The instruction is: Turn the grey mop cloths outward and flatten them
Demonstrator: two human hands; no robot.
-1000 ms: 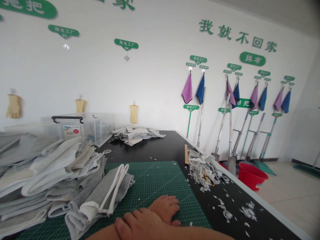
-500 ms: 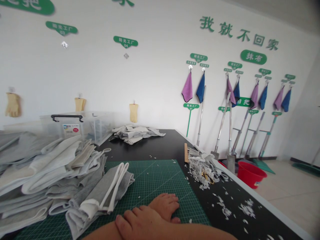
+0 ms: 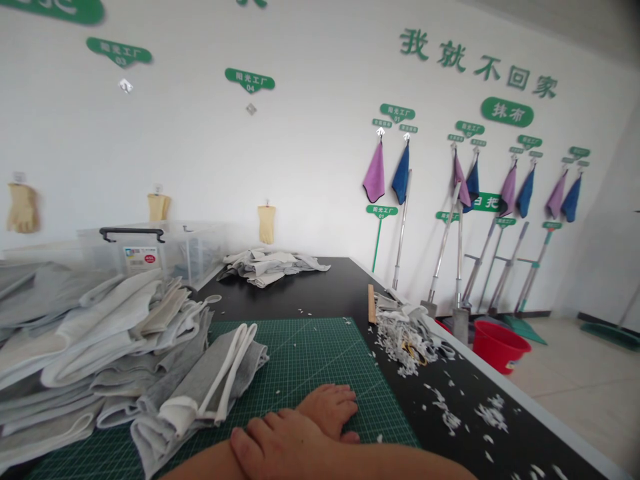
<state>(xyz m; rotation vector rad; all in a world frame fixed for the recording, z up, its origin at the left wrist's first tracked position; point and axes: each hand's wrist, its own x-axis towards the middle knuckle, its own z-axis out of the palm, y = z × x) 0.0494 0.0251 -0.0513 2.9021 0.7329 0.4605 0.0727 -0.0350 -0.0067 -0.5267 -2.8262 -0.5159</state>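
Note:
My left hand [image 3: 330, 408] lies palm down on the green cutting mat [image 3: 310, 353], fingers stretched to the right, with nothing in it. Across my left forearm [image 3: 210, 461] rests my right hand [image 3: 283, 437], its fingers curled over the arm near the wrist; the fingertips are partly hidden. Left of both hands, apart from them, a folded grey and white fabric piece [image 3: 200, 393] leans over the mat. Behind it rises a large heap of similar grey and white fabric pieces [image 3: 110, 333].
A smaller fabric pile [image 3: 275, 265] lies at the table's far end beside a clear plastic bin [image 3: 200, 250]. To the right are white scraps [image 3: 407, 340], scissors [image 3: 417, 355] and a wooden strip [image 3: 371, 303]. A red bucket [image 3: 500, 347] stands on the floor, near mops by the wall.
The view has shifted very slightly. Both hands keep the same crossed position, and the fabric has not moved.

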